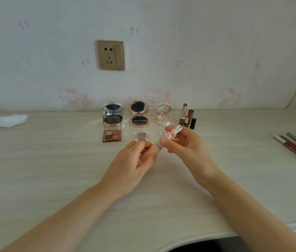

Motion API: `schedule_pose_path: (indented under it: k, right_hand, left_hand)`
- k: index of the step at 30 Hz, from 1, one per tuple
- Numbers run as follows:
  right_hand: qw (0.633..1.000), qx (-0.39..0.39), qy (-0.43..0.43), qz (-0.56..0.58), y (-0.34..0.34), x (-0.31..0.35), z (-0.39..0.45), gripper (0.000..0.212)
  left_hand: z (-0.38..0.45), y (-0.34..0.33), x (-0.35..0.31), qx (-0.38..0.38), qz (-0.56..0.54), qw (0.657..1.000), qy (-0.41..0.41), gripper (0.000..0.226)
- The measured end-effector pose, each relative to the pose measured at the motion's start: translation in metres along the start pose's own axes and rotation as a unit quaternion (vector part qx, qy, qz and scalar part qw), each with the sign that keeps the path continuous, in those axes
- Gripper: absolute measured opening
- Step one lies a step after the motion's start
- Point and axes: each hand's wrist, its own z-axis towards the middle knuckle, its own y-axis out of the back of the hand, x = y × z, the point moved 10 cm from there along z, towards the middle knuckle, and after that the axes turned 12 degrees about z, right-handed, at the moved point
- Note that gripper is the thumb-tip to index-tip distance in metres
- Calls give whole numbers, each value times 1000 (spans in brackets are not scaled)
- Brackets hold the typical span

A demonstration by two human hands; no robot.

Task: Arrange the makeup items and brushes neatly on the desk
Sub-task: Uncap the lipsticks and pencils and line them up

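Left hand (140, 153) grips the lipstick tube (157, 147), right hand (180, 140) pinches its bunny cap (173, 132); next, likely stand it beside the lipsticks (187, 116).

3 compacts (139, 113) behind palettes (112, 136)

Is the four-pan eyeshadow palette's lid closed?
No, the four-pan eyeshadow palette lies open on the desk, its clear lid raised and pans exposed.
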Motion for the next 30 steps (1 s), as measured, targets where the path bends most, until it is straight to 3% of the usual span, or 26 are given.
schedule_pose_path:
  k: [3,8,14,20,26,30]
  right_hand:
    - [1000,-9,10,-3,2,1,0,31]
    - [998,29,-7,47,-2,0,-1,38]
    - [1000,-19,8,4,4,1,-1,21]
    - [999,17,6,50,1,1,-1,49]
    - [1000,-14,-1,22,4,-3,0,34]
    - [997,19,-5,78,0,-2,0,53]
  left_hand:
    - [0,-1,0,4,-1,1000,1,11]
    - [0,0,4,4,-9,1000,13,9]
    - [-2,-1,-3,5,9,1000,-9,11]
    - [-1,0,0,1,3,1000,-2,12]
    - [-1,1,-3,-10,13,1000,-13,14]
    - [0,1,0,-6,6,1000,-6,15]
